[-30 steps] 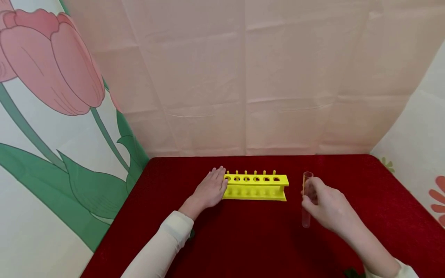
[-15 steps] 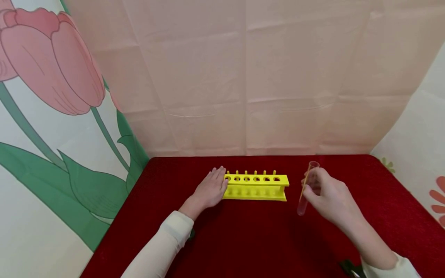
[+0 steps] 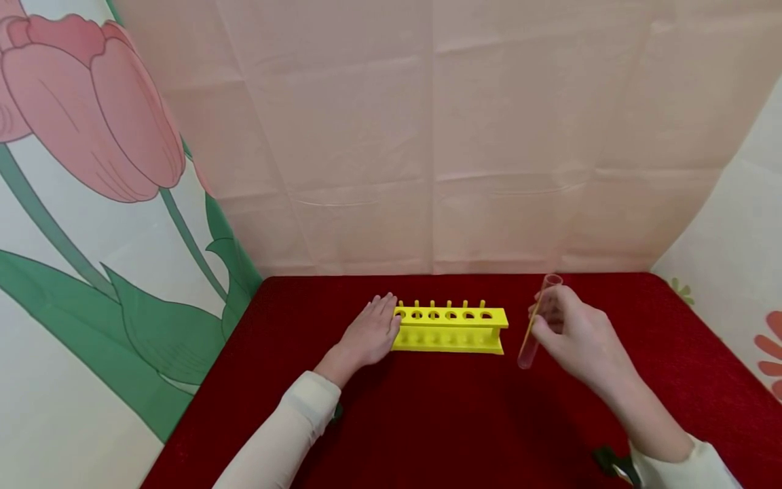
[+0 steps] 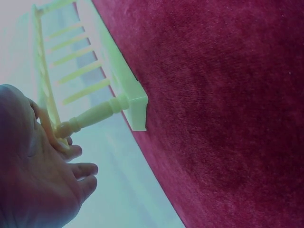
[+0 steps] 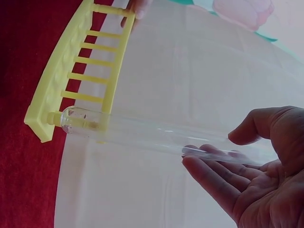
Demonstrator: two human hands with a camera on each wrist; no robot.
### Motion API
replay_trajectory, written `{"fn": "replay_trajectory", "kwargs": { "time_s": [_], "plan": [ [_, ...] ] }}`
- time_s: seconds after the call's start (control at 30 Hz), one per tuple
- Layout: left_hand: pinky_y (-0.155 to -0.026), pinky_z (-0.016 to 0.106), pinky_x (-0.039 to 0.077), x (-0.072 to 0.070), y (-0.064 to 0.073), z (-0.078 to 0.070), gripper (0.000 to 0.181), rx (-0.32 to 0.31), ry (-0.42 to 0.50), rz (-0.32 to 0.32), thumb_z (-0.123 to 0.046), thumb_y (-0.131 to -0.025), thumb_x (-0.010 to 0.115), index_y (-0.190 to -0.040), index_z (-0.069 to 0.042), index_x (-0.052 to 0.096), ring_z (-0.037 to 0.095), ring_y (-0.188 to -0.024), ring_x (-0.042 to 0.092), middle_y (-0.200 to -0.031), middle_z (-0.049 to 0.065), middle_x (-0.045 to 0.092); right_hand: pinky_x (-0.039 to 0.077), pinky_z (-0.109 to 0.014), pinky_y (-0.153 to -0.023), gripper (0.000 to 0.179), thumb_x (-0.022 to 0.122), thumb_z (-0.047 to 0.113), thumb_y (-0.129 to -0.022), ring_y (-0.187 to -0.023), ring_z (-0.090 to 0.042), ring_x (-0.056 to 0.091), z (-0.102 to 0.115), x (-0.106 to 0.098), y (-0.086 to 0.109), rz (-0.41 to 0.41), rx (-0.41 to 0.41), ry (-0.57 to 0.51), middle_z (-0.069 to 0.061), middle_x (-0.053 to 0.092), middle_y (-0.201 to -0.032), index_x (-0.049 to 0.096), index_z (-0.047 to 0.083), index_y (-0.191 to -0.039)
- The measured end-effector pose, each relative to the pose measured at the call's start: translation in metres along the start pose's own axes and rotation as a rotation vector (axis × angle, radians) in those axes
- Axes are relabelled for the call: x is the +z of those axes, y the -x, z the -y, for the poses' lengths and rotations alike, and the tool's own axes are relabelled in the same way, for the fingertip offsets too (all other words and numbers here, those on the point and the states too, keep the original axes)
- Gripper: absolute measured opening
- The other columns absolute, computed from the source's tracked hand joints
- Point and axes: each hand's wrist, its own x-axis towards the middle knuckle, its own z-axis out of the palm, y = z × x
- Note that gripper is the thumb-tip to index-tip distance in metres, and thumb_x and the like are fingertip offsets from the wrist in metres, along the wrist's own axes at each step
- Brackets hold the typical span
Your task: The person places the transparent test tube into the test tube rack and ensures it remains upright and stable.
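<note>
The tube (image 3: 528,351) has risen, pinched by the right hand (image 3: 580,339); the left hand (image 3: 369,333), fingers seemingly together, touches the rack (image 3: 449,339).

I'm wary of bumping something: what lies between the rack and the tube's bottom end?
In the head view, only bare red cloth shows between the rack and the tube's bottom.

Dark red tabletop (image 3: 440,421), creased pale pink backdrop (image 3: 489,136) behind, big tulip print (image 3: 131,115) at left, red flower print (image 3: 770,345) at right
</note>
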Motion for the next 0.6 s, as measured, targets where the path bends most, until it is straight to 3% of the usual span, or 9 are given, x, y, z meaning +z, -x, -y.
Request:
{"fn": "replay_trajectory", "kwargs": {
  "time_s": [0.6],
  "plan": [
    [-0.126, 0.041, 0.015, -0.001, 0.001, 0.0, 0.061, 0.001, 0.01, 0.004, -0.039, -0.112, 0.02, -0.162, -0.005, 0.018, 0.03, -0.156, 0.014, -0.169, 0.009, 0.017, 0.06, -0.047, -0.075, 0.024, 0.065, 0.005, -0.091, -0.086, -0.028, 0.07, 0.004, -0.002, -0.012, -0.015, -0.007, -0.015, -0.011, 0.069, -0.101, 0.057, 0.004, -0.114]
  ]
}}
